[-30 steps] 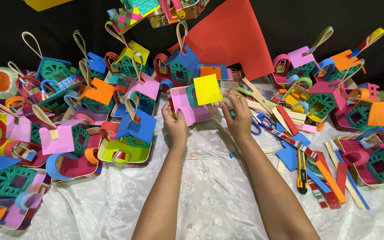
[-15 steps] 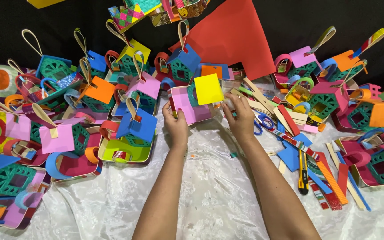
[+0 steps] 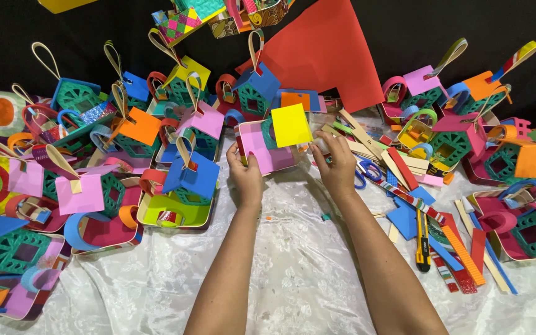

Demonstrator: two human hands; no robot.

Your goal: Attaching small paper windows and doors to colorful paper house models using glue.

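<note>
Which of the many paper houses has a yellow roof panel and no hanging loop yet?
The pink paper house held between the left hand and right hand; its yellow square sits on top, while neighbours carry loops.

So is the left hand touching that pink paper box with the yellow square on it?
Touching. The head view shows the left hand gripping the pink paper box at its left side, fingers wrapped on its front face with no gap.
</note>
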